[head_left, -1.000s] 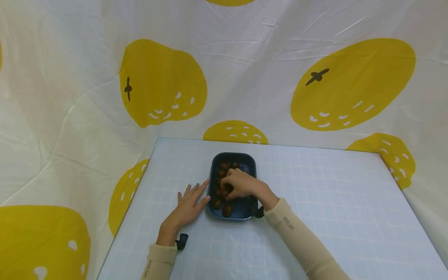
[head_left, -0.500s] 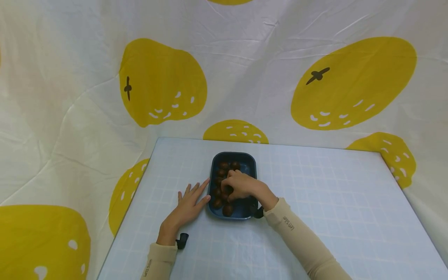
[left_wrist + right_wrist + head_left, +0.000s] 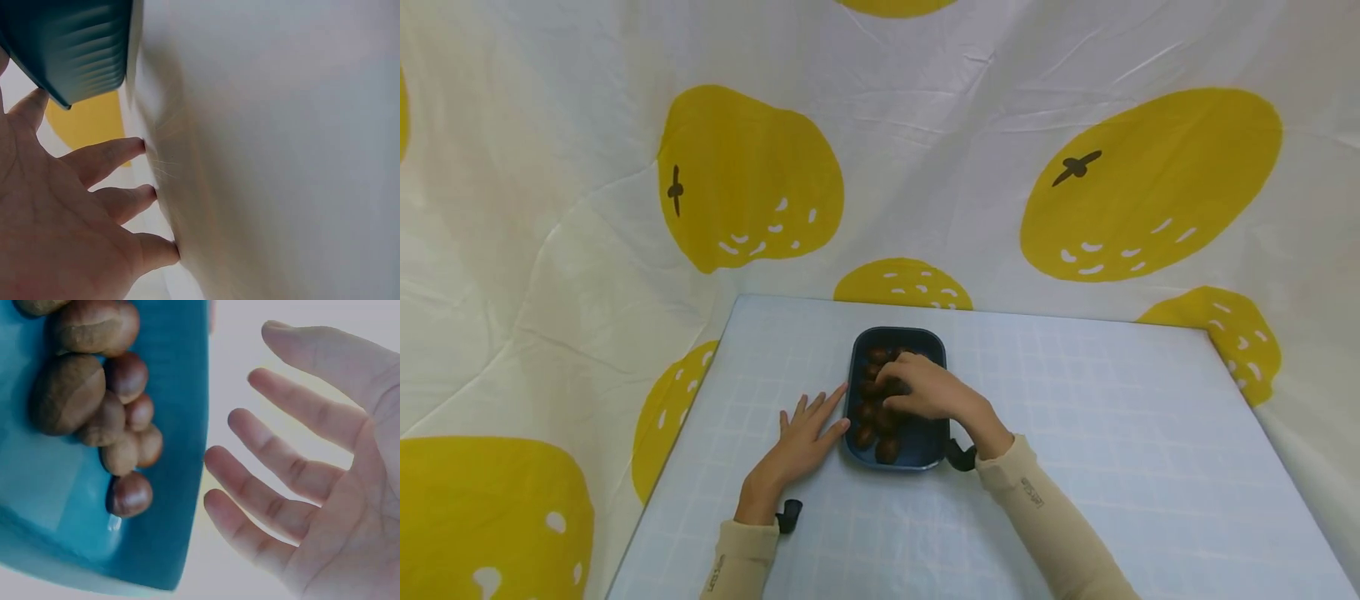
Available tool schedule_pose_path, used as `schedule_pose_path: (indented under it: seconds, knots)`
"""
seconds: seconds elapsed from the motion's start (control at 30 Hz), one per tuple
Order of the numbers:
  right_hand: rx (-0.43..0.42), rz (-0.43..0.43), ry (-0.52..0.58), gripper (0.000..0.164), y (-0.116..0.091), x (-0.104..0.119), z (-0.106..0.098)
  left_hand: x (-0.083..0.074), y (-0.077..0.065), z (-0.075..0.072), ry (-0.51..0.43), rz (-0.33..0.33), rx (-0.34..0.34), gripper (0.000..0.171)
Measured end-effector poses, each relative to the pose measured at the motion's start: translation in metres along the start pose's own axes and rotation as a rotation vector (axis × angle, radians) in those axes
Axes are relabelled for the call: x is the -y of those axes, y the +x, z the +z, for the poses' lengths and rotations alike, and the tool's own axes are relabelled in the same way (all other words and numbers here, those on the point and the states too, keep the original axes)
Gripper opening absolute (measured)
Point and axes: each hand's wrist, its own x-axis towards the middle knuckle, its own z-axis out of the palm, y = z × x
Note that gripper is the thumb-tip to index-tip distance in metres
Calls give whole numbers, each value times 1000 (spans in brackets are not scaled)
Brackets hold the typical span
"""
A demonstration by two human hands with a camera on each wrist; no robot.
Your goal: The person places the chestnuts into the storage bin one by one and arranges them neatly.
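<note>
A dark blue tray (image 3: pixel 919 450) with rounded corners stands on the table. Chestnuts (image 3: pixel 67 395), brown with paler ends, lie in it, several of them grouped along its left side in the head view. Over the tray is my right hand (image 3: pixel 928 388), its fingers spread and loosely bent. The right wrist view shows the palm of that right hand (image 3: pixel 331 469) with nothing between the fingers. My left hand (image 3: pixel 801 443) lies beside the tray's left wall with thumb and index finger at the rim. In the left wrist view its other fingertips (image 3: pixel 134 145) rest on the table.
A pale blue checked cloth covers the table (image 3: pixel 1090 433). Behind it hangs a white curtain (image 3: pixel 925 150) printed with large yellow fruit. Each wrist carries a small black device (image 3: pixel 789 516).
My right hand has risen from the chestnuts and shifted slightly, and its curled fingers have loosened apart. The left hand and the tray have stayed in place.
</note>
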Motion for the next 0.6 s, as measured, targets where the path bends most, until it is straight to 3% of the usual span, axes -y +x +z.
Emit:
schedule_pose_path:
  seconds: [0.6]
  knots:
    - [-292,96,196,29,-52,-13,1,6,-4,5,0,8,-5,64]
